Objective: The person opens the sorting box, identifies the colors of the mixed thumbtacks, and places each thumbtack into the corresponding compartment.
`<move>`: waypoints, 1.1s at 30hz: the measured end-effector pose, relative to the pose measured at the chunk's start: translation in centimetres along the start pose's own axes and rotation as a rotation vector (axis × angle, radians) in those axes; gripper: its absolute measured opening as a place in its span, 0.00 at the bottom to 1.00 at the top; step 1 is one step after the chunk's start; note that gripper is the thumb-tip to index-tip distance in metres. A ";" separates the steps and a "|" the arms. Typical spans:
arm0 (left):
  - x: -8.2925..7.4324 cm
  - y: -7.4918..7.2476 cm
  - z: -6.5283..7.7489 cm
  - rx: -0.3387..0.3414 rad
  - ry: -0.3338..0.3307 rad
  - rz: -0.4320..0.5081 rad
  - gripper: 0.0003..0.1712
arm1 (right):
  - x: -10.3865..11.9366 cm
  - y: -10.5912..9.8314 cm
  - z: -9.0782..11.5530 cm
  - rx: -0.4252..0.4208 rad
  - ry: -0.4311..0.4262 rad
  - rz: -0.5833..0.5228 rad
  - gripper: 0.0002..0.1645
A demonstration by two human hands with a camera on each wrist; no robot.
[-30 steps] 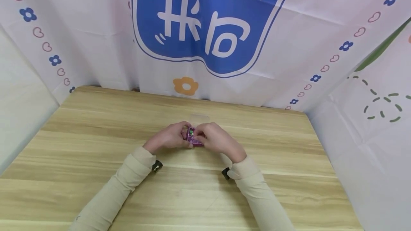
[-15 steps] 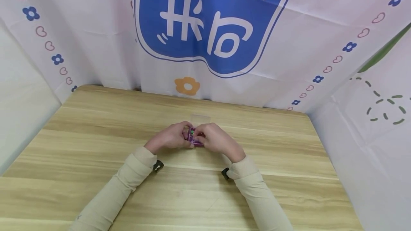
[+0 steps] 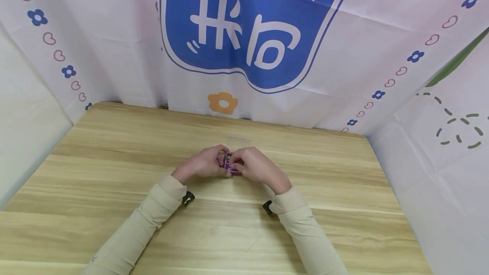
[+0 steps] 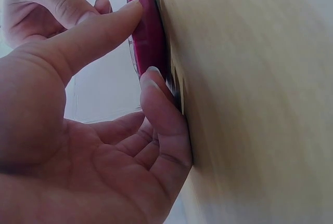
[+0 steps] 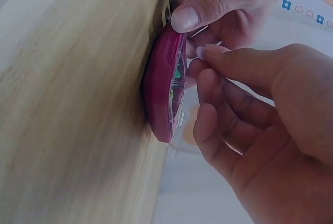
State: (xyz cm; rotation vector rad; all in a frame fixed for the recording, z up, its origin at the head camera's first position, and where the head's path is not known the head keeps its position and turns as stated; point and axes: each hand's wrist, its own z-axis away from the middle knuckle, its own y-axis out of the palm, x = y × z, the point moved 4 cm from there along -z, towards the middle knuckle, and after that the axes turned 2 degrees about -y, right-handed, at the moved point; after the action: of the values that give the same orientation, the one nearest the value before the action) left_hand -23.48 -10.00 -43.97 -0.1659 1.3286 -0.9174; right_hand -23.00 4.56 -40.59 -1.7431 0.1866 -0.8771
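Note:
A small magenta case [image 5: 160, 81] with compartments lies on the wooden table between both hands, its clear lid [image 3: 238, 141] swung open away from the person. Small green pieces [image 3: 229, 158] show inside it; a yellowish bit [image 5: 171, 94] is visible in the right wrist view. With thumb and fingers, the left hand [image 3: 206, 162] grips the case by its left end. Over the open compartments, the right hand [image 3: 259, 166] has thumb and forefinger brought together, other fingers curled. Whether something small sits between those fingertips is too small to tell.
The wooden table [image 3: 214, 232] spreads out around the hands. A printed white cloth [image 3: 133, 54] hangs along its far edge, and white cloth sides [image 3: 412, 173] stand left and right. Dark wrist straps [image 3: 188, 198] show below the beige sleeves.
The right fingertips shift slightly over the case's compartments. The left hand keeps its grip and the case stays in place. The head view has moved a little.

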 end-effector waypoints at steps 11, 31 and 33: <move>0.0 0.1 0.1 -0.004 0.007 -0.011 0.41 | 0.1 -0.1 0.1 -0.006 0.001 0.008 0.05; 0.1 0.1 -0.1 -0.012 0.001 -0.020 0.44 | -0.7 -0.5 1.2 -0.016 0.067 -0.029 0.05; 0.1 0.1 -0.1 -0.014 -0.003 -0.022 0.45 | -1.1 -0.8 1.7 -0.027 0.081 -0.026 0.05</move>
State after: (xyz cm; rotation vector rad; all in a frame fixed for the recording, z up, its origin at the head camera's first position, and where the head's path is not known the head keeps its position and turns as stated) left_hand -23.50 -9.96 -44.15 -0.1927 1.3333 -0.9260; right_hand -22.93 6.72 -40.55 -1.7394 0.2299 -0.9690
